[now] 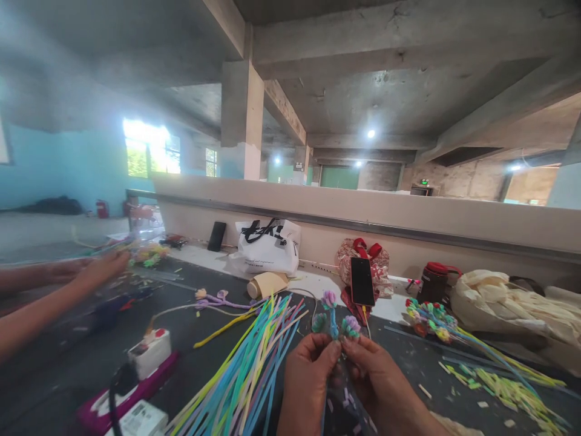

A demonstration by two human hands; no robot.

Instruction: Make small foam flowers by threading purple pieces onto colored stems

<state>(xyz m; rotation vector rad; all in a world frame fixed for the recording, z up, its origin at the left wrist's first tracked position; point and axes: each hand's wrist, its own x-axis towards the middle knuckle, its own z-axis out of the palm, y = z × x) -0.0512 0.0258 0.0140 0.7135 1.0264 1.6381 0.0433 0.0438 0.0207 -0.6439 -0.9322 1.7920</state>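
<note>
A small pipe-cleaner flower [333,318] with a pink-purple head and a blue stem stands upright between my hands. My left hand [308,369] pinches it low on the stem with thumb and forefinger. From the other side, my right hand [376,366] has its fingers closed on the same piece, just below a second pink and green bloom [351,327]. A teal-green tuft rises behind the left fingertips. The bottom of the piece is mostly hidden by my fingers. Left of my hands lies a large bundle of pastel pipe cleaners [254,357].
At the left, a co-worker's arms [82,278] reach over the table. A power strip [127,387] with chargers sits front left. Behind stand a white bag [265,248], a phone [362,281] and a dark flask [433,281]. Finished-looking flowers [431,318] and green clippings [508,390] lie right.
</note>
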